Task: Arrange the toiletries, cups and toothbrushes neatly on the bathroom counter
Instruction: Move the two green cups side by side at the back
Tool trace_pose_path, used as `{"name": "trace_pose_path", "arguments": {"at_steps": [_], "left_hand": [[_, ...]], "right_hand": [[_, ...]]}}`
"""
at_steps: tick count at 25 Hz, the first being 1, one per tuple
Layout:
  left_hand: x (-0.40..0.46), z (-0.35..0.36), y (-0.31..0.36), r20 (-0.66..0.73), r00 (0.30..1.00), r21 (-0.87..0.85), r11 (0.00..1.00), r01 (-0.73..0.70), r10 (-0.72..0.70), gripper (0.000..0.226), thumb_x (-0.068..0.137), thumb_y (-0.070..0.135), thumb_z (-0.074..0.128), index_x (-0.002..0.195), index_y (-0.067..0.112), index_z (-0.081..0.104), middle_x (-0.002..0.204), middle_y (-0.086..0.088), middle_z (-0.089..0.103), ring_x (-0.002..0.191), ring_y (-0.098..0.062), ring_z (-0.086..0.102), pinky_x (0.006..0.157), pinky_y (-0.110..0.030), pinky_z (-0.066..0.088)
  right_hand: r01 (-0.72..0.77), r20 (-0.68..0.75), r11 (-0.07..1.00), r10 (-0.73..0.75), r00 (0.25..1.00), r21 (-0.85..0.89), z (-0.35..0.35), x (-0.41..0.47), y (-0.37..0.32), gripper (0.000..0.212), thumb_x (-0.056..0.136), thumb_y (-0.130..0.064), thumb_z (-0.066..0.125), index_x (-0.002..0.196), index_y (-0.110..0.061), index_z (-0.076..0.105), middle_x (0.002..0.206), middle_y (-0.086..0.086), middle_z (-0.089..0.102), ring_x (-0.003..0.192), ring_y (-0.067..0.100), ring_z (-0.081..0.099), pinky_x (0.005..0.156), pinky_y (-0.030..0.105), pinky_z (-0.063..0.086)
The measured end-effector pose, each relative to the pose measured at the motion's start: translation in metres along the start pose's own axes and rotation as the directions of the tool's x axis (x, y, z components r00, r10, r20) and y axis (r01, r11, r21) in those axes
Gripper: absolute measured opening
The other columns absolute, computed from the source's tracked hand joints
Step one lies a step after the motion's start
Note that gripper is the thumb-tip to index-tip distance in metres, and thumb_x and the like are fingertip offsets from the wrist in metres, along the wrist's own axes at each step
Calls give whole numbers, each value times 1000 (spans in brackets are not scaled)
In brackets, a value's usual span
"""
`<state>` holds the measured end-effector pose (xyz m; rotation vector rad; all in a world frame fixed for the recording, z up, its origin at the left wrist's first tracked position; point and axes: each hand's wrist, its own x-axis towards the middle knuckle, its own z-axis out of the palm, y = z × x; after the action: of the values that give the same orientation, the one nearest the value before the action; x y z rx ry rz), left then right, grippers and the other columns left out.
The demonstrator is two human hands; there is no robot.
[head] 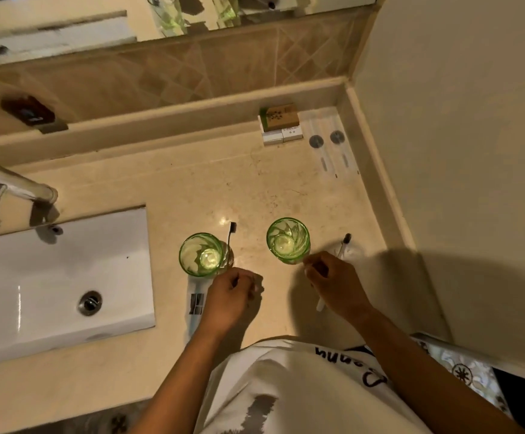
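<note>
Two green glass cups stand upright on the beige counter [167,195], the left cup [201,254] and the right cup [288,240]. My left hand [228,297] is closed on a dark-bristled toothbrush [231,230] whose head points away, just right of the left cup. A second toothbrush [344,242] with a white handle is held in my right hand [333,281], close to the right cup's near side. Under my left wrist lies a clear wrapper [196,303] with dark print.
A white sink [51,277] with a drain and a chrome tap [10,189] fill the left. Small boxes [281,123] and two wrapped items [330,145] sit in the far right corner against the ledge. The wall closes the right side.
</note>
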<state>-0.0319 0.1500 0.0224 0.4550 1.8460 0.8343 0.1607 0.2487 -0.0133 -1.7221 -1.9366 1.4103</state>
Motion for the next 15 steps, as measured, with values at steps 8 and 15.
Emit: {"name": "trace_pose_path", "arguments": {"at_steps": [8, 15], "left_hand": [[28, 15, 14, 88, 995, -50, 998, -34, 38, 45, 88, 27, 54, 133, 27, 58, 127, -2, 68, 115, -21, 67, 103, -54, 53], [46, 11, 33, 62, 998, -63, 998, -17, 21, 40, 78, 36, 55, 118, 37, 58, 107, 10, 67, 108, -26, 69, 99, -55, 55]], "right_hand": [[4, -36, 999, -6, 999, -40, 7, 17, -15, 17, 83, -18, 67, 97, -8, 62, 86, 3, 70, 74, 9, 62, 64, 25, 46], [-78, -5, 996, 78, 997, -48, 10, 51, -42, 19, 83, -14, 65, 98, -19, 55, 101, 0, 66, 88, 18, 62, 77, 37, 56]]}}
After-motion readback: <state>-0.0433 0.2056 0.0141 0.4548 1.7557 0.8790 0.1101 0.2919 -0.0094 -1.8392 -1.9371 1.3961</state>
